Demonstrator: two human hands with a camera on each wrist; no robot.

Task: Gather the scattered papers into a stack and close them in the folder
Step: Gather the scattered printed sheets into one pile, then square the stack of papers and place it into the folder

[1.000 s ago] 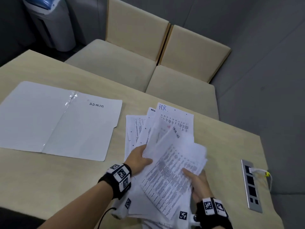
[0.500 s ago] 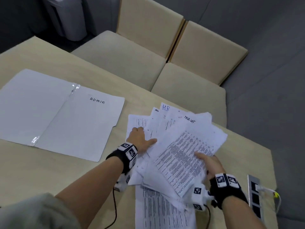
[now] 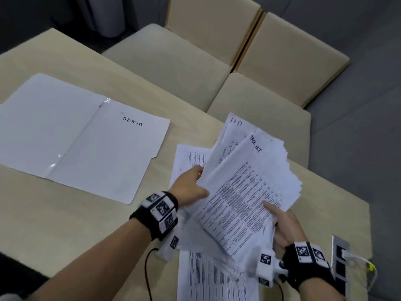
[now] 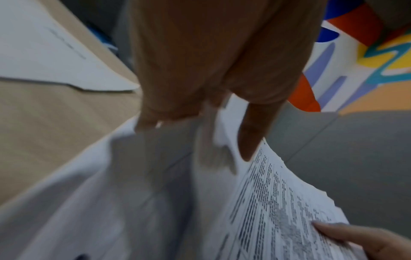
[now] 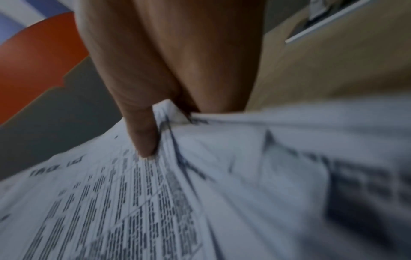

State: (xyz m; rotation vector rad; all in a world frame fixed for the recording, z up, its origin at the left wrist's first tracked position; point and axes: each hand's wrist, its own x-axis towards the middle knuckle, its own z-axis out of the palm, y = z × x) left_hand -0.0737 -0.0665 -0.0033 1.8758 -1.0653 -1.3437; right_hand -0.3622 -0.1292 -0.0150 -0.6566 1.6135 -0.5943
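A loose bundle of printed papers is lifted off the table, its top sheet marked "TASK LIST". My left hand grips the bundle's left edge, thumb on top. My right hand pinches its near right edge, thumb pressed on the print. One sheet lies flat on the table under the bundle, and another sheet lies near the front edge. The white folder, marked "ADMIN", lies open and flat at the left.
A beige table holds everything. Two beige chairs stand behind it. A metal socket panel with a plugged cable sits at the table's right edge. A grey bin stands at the far left.
The bundle has risen off the table and tilted up to the right. My left hand went from resting on flat sheets to gripping the bundle's left edge.
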